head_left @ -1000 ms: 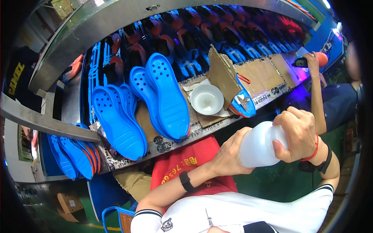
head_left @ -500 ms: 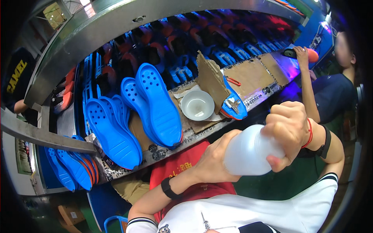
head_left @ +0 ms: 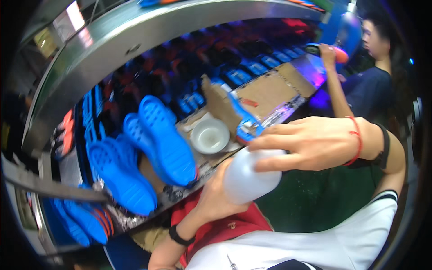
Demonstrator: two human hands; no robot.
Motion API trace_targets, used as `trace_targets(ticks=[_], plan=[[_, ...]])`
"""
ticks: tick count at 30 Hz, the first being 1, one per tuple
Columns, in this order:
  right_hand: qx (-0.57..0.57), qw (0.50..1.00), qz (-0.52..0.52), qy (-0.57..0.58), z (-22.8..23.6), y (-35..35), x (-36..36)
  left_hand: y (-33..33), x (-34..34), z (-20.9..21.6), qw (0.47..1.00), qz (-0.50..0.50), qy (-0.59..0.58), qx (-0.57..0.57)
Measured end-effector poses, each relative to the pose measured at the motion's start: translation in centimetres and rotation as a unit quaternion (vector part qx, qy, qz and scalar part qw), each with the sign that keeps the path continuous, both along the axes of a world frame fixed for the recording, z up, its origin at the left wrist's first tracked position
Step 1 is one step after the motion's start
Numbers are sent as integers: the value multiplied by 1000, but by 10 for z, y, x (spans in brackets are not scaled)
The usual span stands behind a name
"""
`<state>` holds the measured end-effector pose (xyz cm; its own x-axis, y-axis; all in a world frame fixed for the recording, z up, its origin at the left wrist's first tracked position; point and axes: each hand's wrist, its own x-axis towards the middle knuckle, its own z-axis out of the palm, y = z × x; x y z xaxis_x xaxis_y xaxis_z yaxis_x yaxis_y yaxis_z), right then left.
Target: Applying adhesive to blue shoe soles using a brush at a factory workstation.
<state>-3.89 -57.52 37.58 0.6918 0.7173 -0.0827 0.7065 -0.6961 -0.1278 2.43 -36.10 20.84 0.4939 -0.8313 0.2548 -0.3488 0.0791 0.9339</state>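
Note:
A translucent white bottle (head_left: 247, 180) is held tilted in front of my chest. My left hand (head_left: 216, 191) is closed round its left side, with the fingertips out of sight behind it. My right hand (head_left: 310, 141) reaches across from the right, thumb and stretched fingers straddling the bottle's upper end. Any cap there is hidden under these fingers. Just beyond the bottle, a small white bowl (head_left: 210, 135) with a little pale liquid sits on the cardboard-covered ledge.
Blue shoe soles (head_left: 166, 139) stand left of the bowl, with more soles (head_left: 81, 220) lower left. A cardboard flap (head_left: 220, 101) and a blue sole with a metal clip (head_left: 247, 128) are right of it. Behind is a rack of shoe parts. A co-worker (head_left: 369, 90) holds an orange-ended shoe part at right.
The bottle and both hands have shifted left in the picture. My right hand's fingers, curled tightly before, have straightened over the bottle's upper end. The whole view has swung slightly.

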Motion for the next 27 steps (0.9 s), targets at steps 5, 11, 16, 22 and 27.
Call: trace_targets(ticks=[5, 11, 16, 22, 27], plan=[[20, 999, -39, 15, -19, -9, 4, 6, -4, -2, 996, 41, 20, 81], [53, 997, -40, 33, -29, -8, -3, 12, -7, -11, 998, 50, -41, 6], [-7, 991, 78, -113, -35, -15, 4, 9, -8, -8, 996, 58, -33, 59], [32, 995, 42, -84, -42, -30, -5, -2, -8, 6, 992, 37, 9, 119], [51, 988, -105, 101, -22, -21, -10, -4, -9, 0, 994, 58, -12, 90]])
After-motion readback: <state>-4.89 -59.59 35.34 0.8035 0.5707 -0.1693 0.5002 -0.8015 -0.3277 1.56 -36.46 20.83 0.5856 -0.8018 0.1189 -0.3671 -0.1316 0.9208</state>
